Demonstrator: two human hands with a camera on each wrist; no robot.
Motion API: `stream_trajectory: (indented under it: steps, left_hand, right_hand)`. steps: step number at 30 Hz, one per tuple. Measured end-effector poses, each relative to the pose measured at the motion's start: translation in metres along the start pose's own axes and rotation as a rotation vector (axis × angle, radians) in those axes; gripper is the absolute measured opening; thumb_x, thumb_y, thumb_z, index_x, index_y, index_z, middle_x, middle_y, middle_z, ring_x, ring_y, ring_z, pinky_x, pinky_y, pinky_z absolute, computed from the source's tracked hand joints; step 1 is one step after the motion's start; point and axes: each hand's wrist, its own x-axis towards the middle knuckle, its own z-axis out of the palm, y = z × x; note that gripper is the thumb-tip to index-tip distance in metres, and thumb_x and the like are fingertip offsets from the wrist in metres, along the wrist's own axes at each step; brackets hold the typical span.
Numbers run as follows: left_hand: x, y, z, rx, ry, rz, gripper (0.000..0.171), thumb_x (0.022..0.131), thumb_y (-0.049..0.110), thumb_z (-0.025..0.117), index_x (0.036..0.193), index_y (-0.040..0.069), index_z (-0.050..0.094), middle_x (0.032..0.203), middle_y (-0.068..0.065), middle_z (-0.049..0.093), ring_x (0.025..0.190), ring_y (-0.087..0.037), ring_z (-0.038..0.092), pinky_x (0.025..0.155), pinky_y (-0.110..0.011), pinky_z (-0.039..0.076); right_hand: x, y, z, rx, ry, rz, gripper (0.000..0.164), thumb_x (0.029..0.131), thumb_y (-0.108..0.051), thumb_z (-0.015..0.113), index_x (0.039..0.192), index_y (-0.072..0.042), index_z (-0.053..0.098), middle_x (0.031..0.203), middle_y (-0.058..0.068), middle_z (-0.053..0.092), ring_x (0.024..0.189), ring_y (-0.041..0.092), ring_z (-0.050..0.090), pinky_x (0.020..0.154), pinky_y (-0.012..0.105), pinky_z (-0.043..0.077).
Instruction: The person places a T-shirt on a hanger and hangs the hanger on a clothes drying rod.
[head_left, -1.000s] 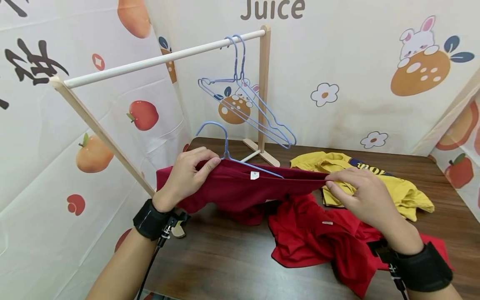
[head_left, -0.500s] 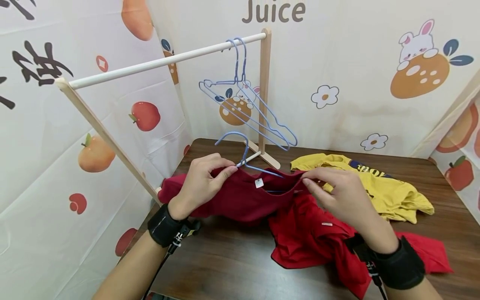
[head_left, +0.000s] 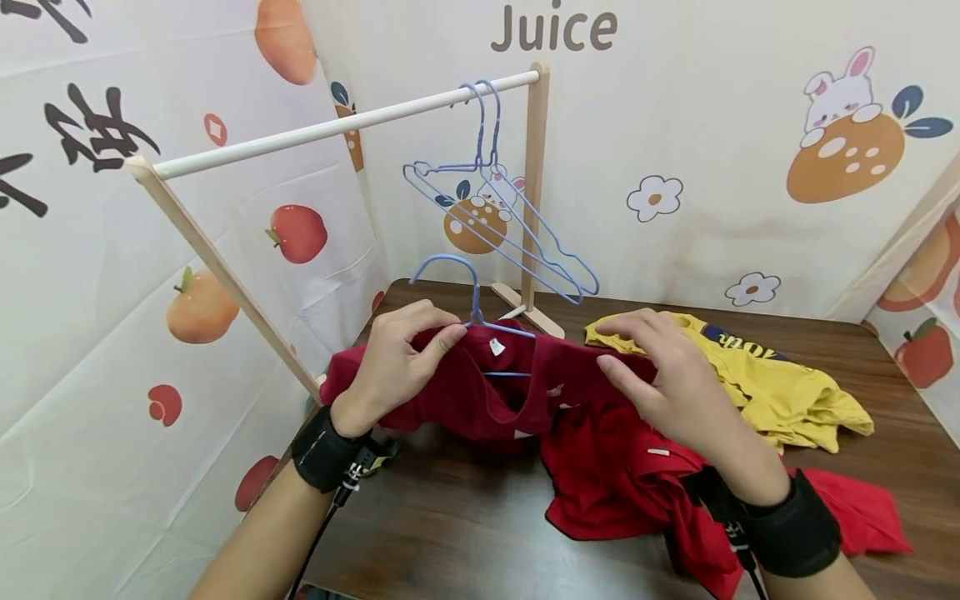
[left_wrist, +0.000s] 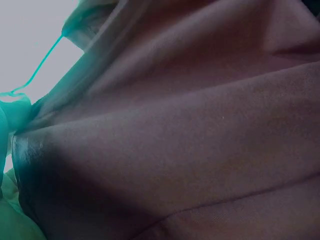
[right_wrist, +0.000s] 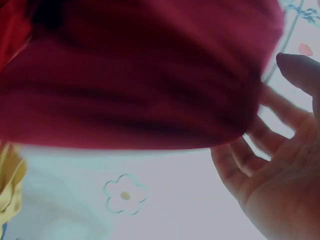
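Note:
A dark red shirt (head_left: 442, 392) hangs on a blue wire hanger (head_left: 476, 292), whose hook stands up out of the neckline. The hanger's lower bar shows through the open collar. My left hand (head_left: 397, 362) pinches the shirt and the hanger's shoulder beside the hook, between thumb and fingers. At the shirt's other shoulder, my right hand (head_left: 667, 383) has its thumb and fingers spread apart. In the right wrist view its fingers (right_wrist: 272, 132) reach behind the edge of the dark red cloth. Cloth fills most of the left wrist view.
Behind stands a clothes rack (head_left: 345, 125) with a white bar, two blue hangers (head_left: 498, 225) hooked near its right post. A bright red garment (head_left: 637, 475) lies crumpled on the wooden table (head_left: 465, 533). Farther back lies a yellow shirt (head_left: 795, 387).
My right hand has moved left and let go of the neckline. The collar now sits over the hanger's right arm. My left hand has shifted right, still gripping.

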Motion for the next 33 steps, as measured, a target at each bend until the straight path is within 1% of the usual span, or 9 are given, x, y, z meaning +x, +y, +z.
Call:
stream_trajectory:
  steps: [2,6,11,14,18,22,27,30,33]
  left_hand:
    - [0.001,-0.001,-0.006,-0.014,0.019,0.015,0.007,0.091,0.012,0.076,0.098,0.013,0.079,0.088,0.002,0.073,0.084,-0.009,0.067,0.075,-0.024,0.053]
    - [0.004,-0.001,-0.012,-0.021,0.027,0.04,0.007,0.091,0.01,0.076,0.097,0.012,0.078,0.087,0.001,0.074,0.084,-0.01,0.067,0.076,-0.024,0.052]
    - [0.006,-0.002,-0.016,-0.027,0.008,0.03,0.007,0.092,0.01,0.075,0.098,0.012,0.078,0.089,0.001,0.074,0.086,-0.01,0.066,0.078,-0.024,0.053]
    - [0.007,-0.006,-0.021,-0.042,-0.001,0.004,0.008,0.093,0.01,0.073,0.099,0.013,0.077,0.091,0.001,0.074,0.089,-0.009,0.065,0.08,-0.023,0.052]
    - [0.004,-0.017,-0.03,-0.034,0.021,-0.043,0.004,0.094,0.01,0.073,0.097,0.01,0.076,0.087,0.001,0.072,0.082,-0.008,0.061,0.074,-0.02,0.047]
    - [0.0,-0.029,-0.036,0.01,0.041,-0.076,0.001,0.092,0.01,0.074,0.093,0.009,0.074,0.082,-0.001,0.069,0.076,-0.008,0.055,0.068,-0.019,0.043]
    - [-0.002,-0.036,-0.042,0.058,0.046,-0.101,0.009,0.094,0.014,0.073,0.095,0.006,0.074,0.085,-0.004,0.07,0.081,-0.012,0.053,0.072,-0.022,0.041]
    - [-0.002,-0.038,-0.043,0.089,0.065,-0.117,0.009,0.094,0.014,0.073,0.097,0.006,0.074,0.087,-0.005,0.07,0.086,-0.015,0.054,0.075,-0.027,0.04]
    - [-0.003,-0.039,-0.043,0.113,0.148,-0.15,0.013,0.095,0.014,0.072,0.106,0.007,0.073,0.098,-0.008,0.07,0.098,-0.02,0.055,0.084,-0.033,0.04]
  right_hand:
    - [-0.003,0.008,-0.002,-0.038,-0.045,0.029,0.029,0.092,-0.009,0.074,0.12,-0.015,0.069,0.113,0.0,0.068,0.106,0.016,0.055,0.089,0.039,0.044]
    - [-0.008,0.017,-0.001,0.001,-0.15,0.019,0.008,0.097,-0.013,0.068,0.098,-0.02,0.069,0.088,-0.01,0.062,0.083,0.007,0.055,0.074,0.029,0.046]
    - [-0.013,0.011,0.0,0.169,-0.2,0.007,0.032,0.101,-0.008,0.06,0.076,-0.025,0.05,0.066,-0.016,0.038,0.06,-0.002,0.038,0.055,0.019,0.036]
    - [-0.015,0.006,-0.006,0.248,-0.166,0.001,0.038,0.102,-0.002,0.056,0.072,-0.022,0.044,0.062,-0.013,0.031,0.056,-0.003,0.031,0.05,0.02,0.032]
    - [-0.016,0.005,-0.016,0.291,-0.093,0.003,0.038,0.103,0.002,0.05,0.071,-0.017,0.041,0.062,-0.005,0.03,0.056,0.001,0.028,0.049,0.022,0.027]
    - [-0.017,0.004,-0.022,0.334,-0.081,0.011,0.037,0.104,0.004,0.046,0.071,-0.014,0.041,0.064,-0.003,0.029,0.056,0.005,0.028,0.051,0.024,0.026]
    - [-0.018,0.001,-0.024,0.534,-0.168,0.039,0.033,0.105,0.006,0.034,0.078,-0.009,0.044,0.07,-0.003,0.034,0.061,0.01,0.034,0.056,0.027,0.032]
    - [-0.018,0.001,-0.023,0.699,-0.224,0.037,0.033,0.106,0.006,0.028,0.095,-0.003,0.057,0.084,-0.005,0.053,0.076,0.01,0.051,0.07,0.024,0.043]
    - [-0.016,-0.002,-0.019,0.809,-0.205,0.058,0.043,0.107,0.005,0.026,0.126,-0.006,0.063,0.113,-0.005,0.067,0.103,0.007,0.061,0.09,0.018,0.049]
